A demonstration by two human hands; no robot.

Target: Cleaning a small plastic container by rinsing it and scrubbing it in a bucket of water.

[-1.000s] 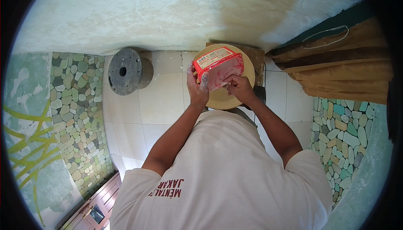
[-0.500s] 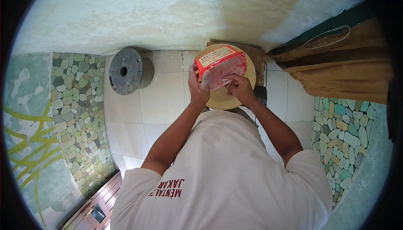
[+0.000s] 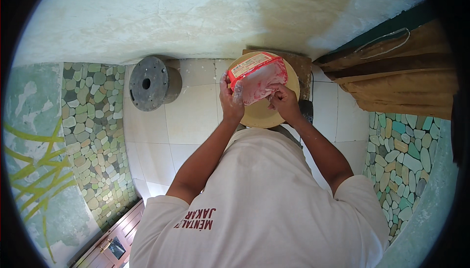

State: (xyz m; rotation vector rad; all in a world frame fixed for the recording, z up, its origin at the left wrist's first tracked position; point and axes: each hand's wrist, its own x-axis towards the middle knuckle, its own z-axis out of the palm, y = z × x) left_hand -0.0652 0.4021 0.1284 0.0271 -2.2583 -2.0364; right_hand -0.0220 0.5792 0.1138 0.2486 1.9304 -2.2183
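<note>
A red plastic packet [image 3: 262, 84] with a pale label and a whitish, powder-smeared side is held up over a round yellow basin [image 3: 264, 118]. My left hand [image 3: 231, 101], dusted with white powder, grips the packet along its left side. At the lower right edge of the packet, my right hand [image 3: 286, 103] has its fingers pinched on the plastic. The packet hides much of the basin's inside, and what lies in it cannot be made out.
A dark grey spool-like drum [image 3: 148, 83] stands on the tiled floor to the left. Under the basin is a brown board [image 3: 304, 67], close to the pale wall [image 3: 196, 18]. A brown curtain [image 3: 406, 72] hangs at right.
My right hand has shifted slightly right along the packet's lower edge. The packet's side has changed shape a little and shows more white; my left hand keeps its grip.
</note>
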